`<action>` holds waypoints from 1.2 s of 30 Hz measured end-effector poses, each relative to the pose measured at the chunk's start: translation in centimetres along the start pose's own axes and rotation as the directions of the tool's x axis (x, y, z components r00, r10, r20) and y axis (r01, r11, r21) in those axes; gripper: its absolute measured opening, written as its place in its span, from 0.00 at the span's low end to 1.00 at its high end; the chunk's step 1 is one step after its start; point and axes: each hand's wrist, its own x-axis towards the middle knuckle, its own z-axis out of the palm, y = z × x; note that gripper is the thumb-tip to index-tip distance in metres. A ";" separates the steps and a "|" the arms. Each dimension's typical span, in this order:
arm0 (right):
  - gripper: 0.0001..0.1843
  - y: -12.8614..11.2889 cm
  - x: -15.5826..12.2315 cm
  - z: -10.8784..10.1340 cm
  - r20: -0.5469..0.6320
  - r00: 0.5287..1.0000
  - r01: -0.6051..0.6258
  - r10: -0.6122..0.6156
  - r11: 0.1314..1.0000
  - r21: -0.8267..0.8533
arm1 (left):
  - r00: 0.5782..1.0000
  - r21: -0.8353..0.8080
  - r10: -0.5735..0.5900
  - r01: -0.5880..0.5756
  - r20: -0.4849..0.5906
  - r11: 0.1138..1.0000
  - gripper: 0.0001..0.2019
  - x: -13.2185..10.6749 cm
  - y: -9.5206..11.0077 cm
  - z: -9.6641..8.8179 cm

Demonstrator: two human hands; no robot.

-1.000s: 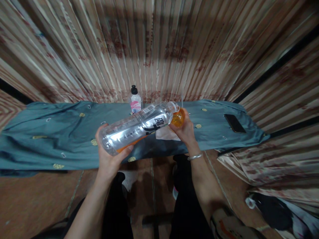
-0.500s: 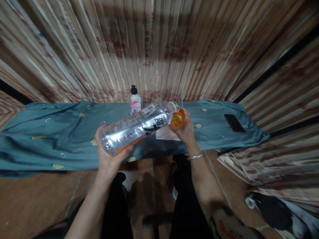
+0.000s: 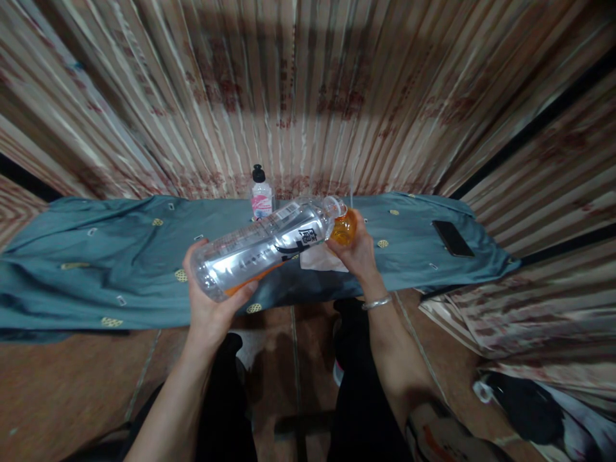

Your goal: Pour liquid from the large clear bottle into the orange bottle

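Note:
Above the cloth-covered table, my left hand (image 3: 214,308) is wrapped round the base of a large clear plastic bottle (image 3: 260,247) with a silver label and dark characters. The bottle lies tilted, its neck pointing right and slightly up, and a strip of orange shows along its lower side. My right hand (image 3: 359,250), with a silver bangle at the wrist, grips a small clear cup (image 3: 343,228) of amber-orange liquid at the bottle's mouth. Whether mouth and rim touch I cannot tell. Beneath the cup, a white folded tissue (image 3: 323,258) is partly covered.
A small bottle with a black cap and pink label (image 3: 261,197) stands behind the large one. A black phone (image 3: 452,238) lies on the teal cloth (image 3: 120,256) at the right. Pleated curtains (image 3: 298,96) hang behind; a dark pole (image 3: 534,125) slants at right.

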 end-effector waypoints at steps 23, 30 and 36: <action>0.47 -0.1 0.0 -0.1 0.002 1.000 -0.013 0.013 1.000 -0.014 | 1.000 0.025 0.014 -0.015 0.017 1.000 0.49 0.0 -0.5 -0.2; 0.49 0.2 0.0 0.0 0.020 0.999 -0.028 0.029 0.999 -0.024 | 1.000 0.034 0.004 -0.004 0.012 0.999 0.49 0.0 -0.3 -0.2; 0.48 0.3 -0.1 0.1 -0.004 1.000 -0.005 0.004 1.000 -0.028 | 1.000 0.011 -0.012 0.012 0.012 1.000 0.49 -0.1 -0.1 -0.1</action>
